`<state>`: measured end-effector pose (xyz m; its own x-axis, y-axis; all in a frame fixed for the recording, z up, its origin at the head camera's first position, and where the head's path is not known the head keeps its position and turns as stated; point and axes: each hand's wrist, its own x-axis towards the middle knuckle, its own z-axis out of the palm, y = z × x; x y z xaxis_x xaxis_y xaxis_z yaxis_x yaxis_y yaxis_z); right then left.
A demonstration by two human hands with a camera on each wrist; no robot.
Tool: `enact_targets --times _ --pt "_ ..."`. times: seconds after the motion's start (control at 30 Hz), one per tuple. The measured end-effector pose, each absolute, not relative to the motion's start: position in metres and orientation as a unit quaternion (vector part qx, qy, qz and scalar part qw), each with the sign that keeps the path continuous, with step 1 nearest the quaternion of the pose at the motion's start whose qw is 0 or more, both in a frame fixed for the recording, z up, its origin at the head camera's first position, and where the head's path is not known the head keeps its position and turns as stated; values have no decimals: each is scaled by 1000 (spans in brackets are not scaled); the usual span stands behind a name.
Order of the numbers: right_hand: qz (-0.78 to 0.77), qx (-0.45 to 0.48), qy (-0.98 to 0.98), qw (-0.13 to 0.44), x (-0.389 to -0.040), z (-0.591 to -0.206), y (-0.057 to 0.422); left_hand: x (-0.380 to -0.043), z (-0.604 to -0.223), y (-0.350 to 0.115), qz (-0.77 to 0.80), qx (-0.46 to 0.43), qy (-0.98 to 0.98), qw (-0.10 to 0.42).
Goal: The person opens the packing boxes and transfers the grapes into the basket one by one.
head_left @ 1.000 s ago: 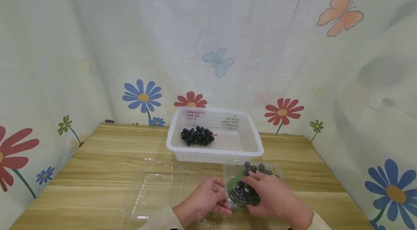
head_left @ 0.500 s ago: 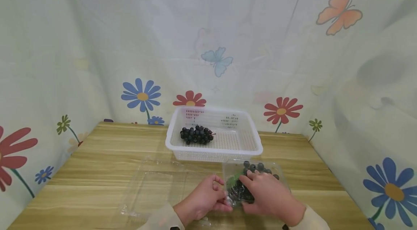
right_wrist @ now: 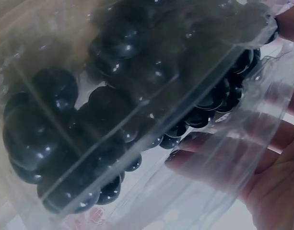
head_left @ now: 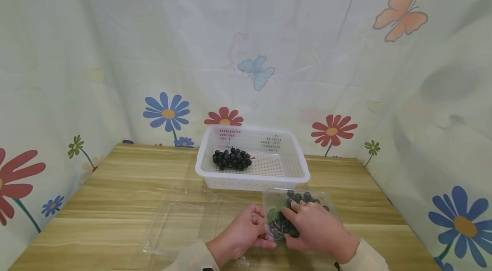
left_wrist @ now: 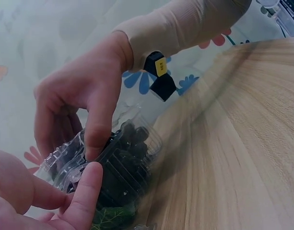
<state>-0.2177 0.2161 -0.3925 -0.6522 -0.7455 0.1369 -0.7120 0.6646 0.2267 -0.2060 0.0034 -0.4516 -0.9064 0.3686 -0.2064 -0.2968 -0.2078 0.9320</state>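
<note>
A dark bunch of grapes (head_left: 297, 197) lies in a clear plastic box (head_left: 326, 195) at the table's near right. A green leaf-like patch (head_left: 274, 212) shows at its left side. My right hand (head_left: 322, 230) reaches into the box from the right, fingers bent over the grapes and thumb toward the near wall. In the right wrist view, those fingers (right_wrist: 204, 158) show through the clear plastic. My left hand (head_left: 243, 231) pinches the box's near left edge. The left wrist view shows a left finger (left_wrist: 87, 191) against that edge, close to the right thumb (left_wrist: 96, 136).
Behind the box stands a white perforated basket (head_left: 251, 180) with another dark grape bunch (head_left: 232, 159) at its left. Flat clear plastic (head_left: 180, 224), a tray or lid, lies left of my left hand. A printed curtain (head_left: 173, 27) encloses the wooden table (head_left: 111, 190).
My right hand has shifted slightly left over the grapes. My left hand stays at the box's edge. The basket and its grapes stay in place.
</note>
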Motion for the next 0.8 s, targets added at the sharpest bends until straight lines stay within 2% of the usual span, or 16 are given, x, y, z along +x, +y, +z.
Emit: enact_targets --times 0.5,0.8 --pt "-107 432 -877 179 -219 -403 214 -207 -451 4 773 34 596 214" --pt "-114 431 -875 190 -219 -407 213 -206 -452 5 777 36 595 202"
